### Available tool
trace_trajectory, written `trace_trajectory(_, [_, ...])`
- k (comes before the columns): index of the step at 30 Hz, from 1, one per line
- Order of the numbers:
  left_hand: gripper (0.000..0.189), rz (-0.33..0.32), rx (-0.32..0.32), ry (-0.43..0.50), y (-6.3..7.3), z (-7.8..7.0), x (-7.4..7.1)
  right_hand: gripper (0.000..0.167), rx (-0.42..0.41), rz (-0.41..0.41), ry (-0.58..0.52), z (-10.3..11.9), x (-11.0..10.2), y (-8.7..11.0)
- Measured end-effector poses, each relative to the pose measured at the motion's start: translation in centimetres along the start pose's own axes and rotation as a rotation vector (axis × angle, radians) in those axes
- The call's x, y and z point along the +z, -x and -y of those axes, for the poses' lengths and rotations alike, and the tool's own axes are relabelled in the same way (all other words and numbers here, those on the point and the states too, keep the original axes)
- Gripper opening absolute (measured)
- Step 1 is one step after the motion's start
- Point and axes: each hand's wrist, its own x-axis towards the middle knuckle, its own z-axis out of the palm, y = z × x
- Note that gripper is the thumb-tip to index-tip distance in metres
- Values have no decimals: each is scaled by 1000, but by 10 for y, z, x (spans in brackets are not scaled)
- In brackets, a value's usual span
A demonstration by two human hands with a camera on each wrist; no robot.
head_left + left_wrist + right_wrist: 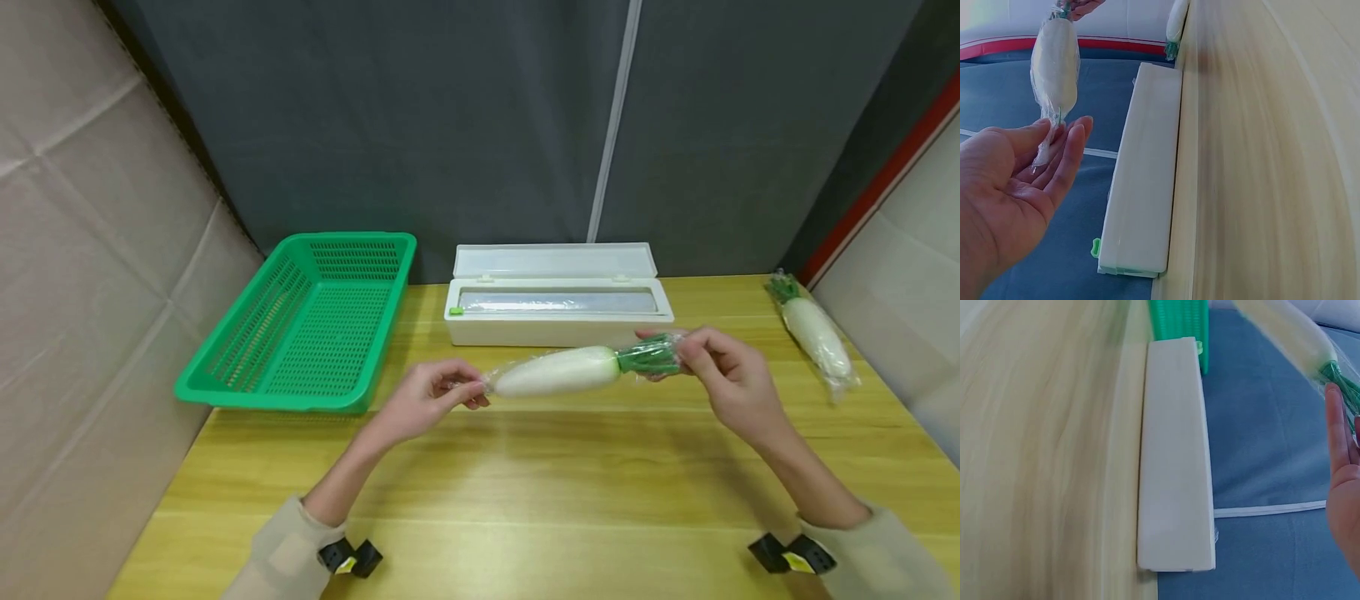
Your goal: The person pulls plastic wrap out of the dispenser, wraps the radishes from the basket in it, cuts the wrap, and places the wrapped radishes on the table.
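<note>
A white radish [558, 372] wrapped in clear plastic film hangs above the table between both hands, its green stalks [649, 355] to the right. My left hand [433, 395] pinches the twisted film tail at the radish's root end; the left wrist view shows that tail [1044, 150] between thumb and fingers. At the stalk end, my right hand [731, 379] grips the wrapped greens with thumb and fingers. In the right wrist view the right hand [1346, 475] is partly cut off at the edge. Just behind the radish stands a white film dispenser box [562, 332], lid up.
A green plastic basket [363, 392] stands at the back left of the wooden table [570, 483]. Another wrapped white radish [817, 337] lies at the far right near the side wall. A dark grey curtain [420, 125] hangs behind the table.
</note>
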Motion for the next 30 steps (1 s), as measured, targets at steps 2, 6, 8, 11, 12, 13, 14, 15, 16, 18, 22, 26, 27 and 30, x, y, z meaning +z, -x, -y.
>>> trace_trajectory(2, [16, 13, -6, 20, 0, 0, 1, 22, -9, -28, -53, 3, 1, 0])
trace_trajectory(6, [24, 5, 3, 14, -1, 0, 6, 21, -40, -97, -141, 6, 3, 0])
trace_trajectory(8, [30, -12, 27, -55, -2, 0, 10, 20, -57, -116, -176, 6, 4, -1])
trace_trajectory(11, [41, -35, 93, -196, -4, -2, 16, 21, -70, -112, -186, 8, 6, -1])
trace_trajectory(12, [44, -41, 116, -246, -5, -3, 18, 21, -76, -107, -187, 8, 6, -2])
trace_trajectory(13, [46, -41, 142, -275, -7, -5, 21, 20, -81, -100, -189, 8, 7, -2])
trace_trajectory(14, [49, -39, 163, -301, -8, -6, 23, 21, -79, -95, -175, 9, 7, -2])
trace_trajectory(15, [51, -35, 184, -330, -10, -8, 26, 21, -81, -89, -164, 9, 8, -2])
trace_trajectory(16, [55, -25, 201, -351, -11, -10, 29, 21, -83, -83, -157, 9, 8, -2])
trace_trajectory(18, [62, 1, 222, -398, -14, -15, 35, 21, -85, -73, -135, 10, 10, -3])
trace_trajectory(22, [71, 53, 243, -474, -18, -23, 44, 20, -86, -34, -116, 11, 13, -4])
trace_trajectory(26, [63, 67, 273, -473, -20, -25, 49, 21, -54, -7, -80, 14, 14, -7])
trace_trajectory(27, [60, 66, 278, -461, -21, -25, 50, 21, -50, -6, -81, 15, 14, -7])
trace_trajectory(30, [51, 51, 287, -419, -22, -25, 52, 22, -57, 17, -176, 15, 15, -10])
